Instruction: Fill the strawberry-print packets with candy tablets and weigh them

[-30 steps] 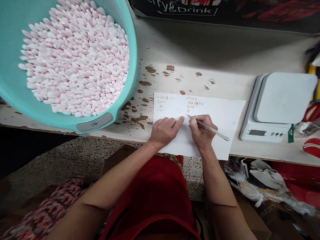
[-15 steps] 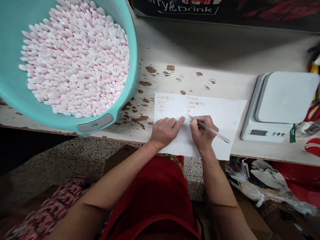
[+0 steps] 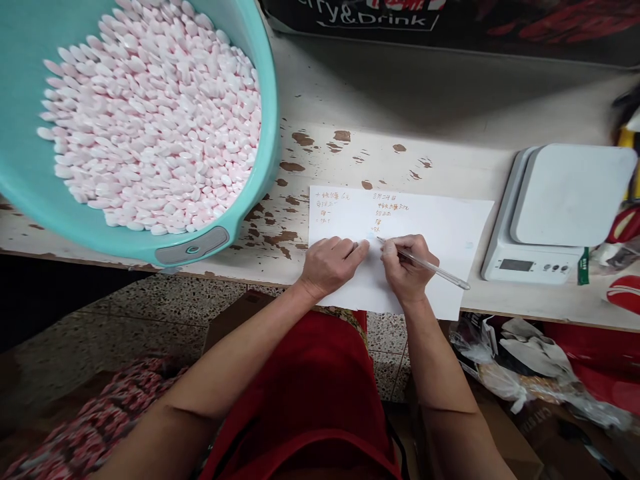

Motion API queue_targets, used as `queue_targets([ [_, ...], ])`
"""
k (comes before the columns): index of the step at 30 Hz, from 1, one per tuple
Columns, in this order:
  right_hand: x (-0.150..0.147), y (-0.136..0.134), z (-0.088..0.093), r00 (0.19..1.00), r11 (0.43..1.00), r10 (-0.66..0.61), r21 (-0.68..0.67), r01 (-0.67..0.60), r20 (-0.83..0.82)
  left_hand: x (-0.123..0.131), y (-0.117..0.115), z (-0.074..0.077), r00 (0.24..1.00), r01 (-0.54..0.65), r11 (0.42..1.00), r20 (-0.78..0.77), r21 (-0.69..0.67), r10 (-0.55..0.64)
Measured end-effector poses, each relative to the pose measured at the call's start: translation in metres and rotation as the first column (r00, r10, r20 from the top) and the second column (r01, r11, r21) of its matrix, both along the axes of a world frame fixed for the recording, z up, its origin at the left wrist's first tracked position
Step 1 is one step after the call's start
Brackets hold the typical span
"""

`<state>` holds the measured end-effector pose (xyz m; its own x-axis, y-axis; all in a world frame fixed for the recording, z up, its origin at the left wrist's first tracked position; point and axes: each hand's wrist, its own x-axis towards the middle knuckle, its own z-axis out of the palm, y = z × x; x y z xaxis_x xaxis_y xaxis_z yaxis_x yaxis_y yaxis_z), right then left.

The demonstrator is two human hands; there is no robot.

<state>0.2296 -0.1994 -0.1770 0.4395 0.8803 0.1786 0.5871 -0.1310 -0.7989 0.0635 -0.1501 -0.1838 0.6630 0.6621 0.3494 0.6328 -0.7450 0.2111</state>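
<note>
A sheet of white paper (image 3: 440, 227) lies on the worn worktop, with two columns of orange-brown handwriting near its upper left. My right hand (image 3: 409, 268) pinches a clear-barrelled pen (image 3: 447, 277). The pen's tip is at the paper, just below the last written line of the right-hand column. Resting on the sheet's left part is my left hand (image 3: 330, 265), its fingers curled under in a loose fist and its thumb pointing towards the pen tip. Nothing shows in the left hand, though its fingertips are hidden.
On the left stands a turquoise tub (image 3: 267, 133) with many pale pink and white oval pieces (image 3: 160, 120). A white digital scale (image 3: 570, 200) sits to the right. Along the back is a black printed box (image 3: 450, 33). Below the worktop at right are plastic bags (image 3: 505, 380) and cardboard boxes (image 3: 505, 433).
The pen tip has moved slightly down from the last line of writing, whose marks now show more fully. The right hand shifted a little down with it; my left hand stays nearly still.
</note>
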Motion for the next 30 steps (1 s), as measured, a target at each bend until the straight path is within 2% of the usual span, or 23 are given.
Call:
queue_targets([
  [3,-0.0019,0.0023,0.0029,0.994,1.000,0.016,-0.013,-0.014,0.106,-0.0003,-0.0007,-0.0009,1.000,-0.007,0.996,-0.027,-0.091,0.005],
  [6,-0.0032,0.0041,0.0036,0.990,0.999,0.006,-0.036,-0.001,0.140,-0.0007,-0.0010,-0.0016,0.999,-0.009,0.988,-0.041,-0.157,0.003],
  [13,-0.0040,0.0058,0.0017,0.991,1.000,0.012,-0.007,-0.011,0.134,-0.0009,-0.0012,-0.0008,0.998,-0.018,0.989,-0.069,-0.146,0.008],
  [19,-0.0029,0.0061,0.0016,0.991,0.997,0.055,-0.057,-0.048,0.120,0.0000,-0.0006,-0.0004,0.998,-0.016,0.995,-0.064,-0.097,0.010],
  [26,-0.0014,0.0059,0.0024,0.994,0.997,0.072,-0.013,-0.071,0.087,0.0012,-0.0003,0.0010,0.997,-0.014,0.999,-0.074,-0.043,0.011],
  [30,-0.0020,0.0057,0.0024,0.996,0.999,0.033,-0.040,-0.030,0.087,0.0013,-0.0004,0.0006,0.996,-0.026,0.991,-0.089,-0.132,0.015],
])
